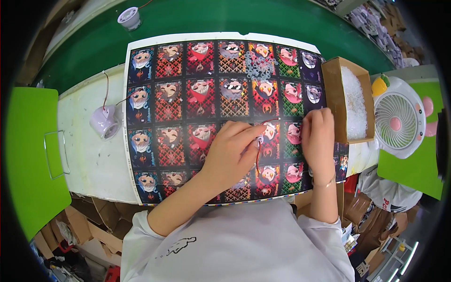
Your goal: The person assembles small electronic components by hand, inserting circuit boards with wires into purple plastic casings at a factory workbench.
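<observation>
My left hand [230, 145] is closed, pinching a small pale lavender part [260, 139] with red wire [257, 162] trailing from it; my fingers hide most of that part. To its right, my right hand [320, 138] is held over the sheet with its fingers curled together and pointing down. Whatever lies between those fingertips is hidden. Both hands are above a large printed sheet [171, 136] with rows of cartoon figures. Beyond them, a loose pile of small clear rings [260, 66] lies on the sheet.
A cardboard box [332, 94] of small clear pieces [353, 101] stands beside my right hand, with a lavender desk fan [397, 120] past it. Lavender cup-shaped parts with wires sit at left [104, 122] and on the far green belt [129, 19]. Green boards [35, 160] flank the white table.
</observation>
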`<state>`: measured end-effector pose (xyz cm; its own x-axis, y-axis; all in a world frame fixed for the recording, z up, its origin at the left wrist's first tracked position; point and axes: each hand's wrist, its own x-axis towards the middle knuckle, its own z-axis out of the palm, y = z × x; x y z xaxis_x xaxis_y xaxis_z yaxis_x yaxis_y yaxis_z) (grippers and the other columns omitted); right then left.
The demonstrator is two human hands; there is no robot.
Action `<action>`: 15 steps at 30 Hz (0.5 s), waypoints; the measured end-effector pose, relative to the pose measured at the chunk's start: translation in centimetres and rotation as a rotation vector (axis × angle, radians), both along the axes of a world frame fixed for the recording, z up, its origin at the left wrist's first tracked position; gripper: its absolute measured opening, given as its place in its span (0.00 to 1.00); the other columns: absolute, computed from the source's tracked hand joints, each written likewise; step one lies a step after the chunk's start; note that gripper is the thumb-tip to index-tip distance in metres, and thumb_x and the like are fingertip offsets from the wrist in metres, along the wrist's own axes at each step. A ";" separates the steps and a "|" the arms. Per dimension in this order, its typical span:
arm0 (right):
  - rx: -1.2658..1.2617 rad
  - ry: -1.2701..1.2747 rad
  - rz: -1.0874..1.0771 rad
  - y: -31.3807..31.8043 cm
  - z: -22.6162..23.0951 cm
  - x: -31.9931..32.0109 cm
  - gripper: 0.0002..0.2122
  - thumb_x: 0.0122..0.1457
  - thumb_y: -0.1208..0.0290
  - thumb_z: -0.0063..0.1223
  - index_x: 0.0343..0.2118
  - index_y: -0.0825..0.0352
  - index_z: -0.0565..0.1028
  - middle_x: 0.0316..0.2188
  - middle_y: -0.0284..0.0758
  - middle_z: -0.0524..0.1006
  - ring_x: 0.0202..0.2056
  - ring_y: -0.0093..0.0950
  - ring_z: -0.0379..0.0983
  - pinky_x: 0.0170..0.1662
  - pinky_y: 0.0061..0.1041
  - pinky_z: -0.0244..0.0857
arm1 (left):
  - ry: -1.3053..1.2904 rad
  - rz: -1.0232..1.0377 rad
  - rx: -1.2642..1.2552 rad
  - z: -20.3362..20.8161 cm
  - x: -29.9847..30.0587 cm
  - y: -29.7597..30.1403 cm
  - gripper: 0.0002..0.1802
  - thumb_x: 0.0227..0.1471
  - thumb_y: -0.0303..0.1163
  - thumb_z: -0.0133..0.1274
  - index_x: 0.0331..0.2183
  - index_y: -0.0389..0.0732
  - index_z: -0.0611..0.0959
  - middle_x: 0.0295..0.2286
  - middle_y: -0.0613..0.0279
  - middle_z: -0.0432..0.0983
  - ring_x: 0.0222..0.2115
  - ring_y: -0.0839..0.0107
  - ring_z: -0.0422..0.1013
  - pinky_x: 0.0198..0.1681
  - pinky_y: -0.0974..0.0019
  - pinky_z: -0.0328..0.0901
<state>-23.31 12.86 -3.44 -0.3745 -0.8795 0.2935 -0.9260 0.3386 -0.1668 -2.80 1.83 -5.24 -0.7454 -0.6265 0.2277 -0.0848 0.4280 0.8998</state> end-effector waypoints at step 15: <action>-0.229 -0.492 0.119 0.0 1.6 9.6 0.09 0.53 0.87 0.52 0.37 0.71 0.74 0.26 0.42 0.73 0.25 0.36 0.70 0.30 0.28 0.65 | -0.001 0.085 0.051 -0.3 -0.4 0.7 0.17 0.46 0.22 0.53 0.41 0.34 0.81 0.35 0.53 0.75 0.38 0.55 0.69 0.41 0.57 0.66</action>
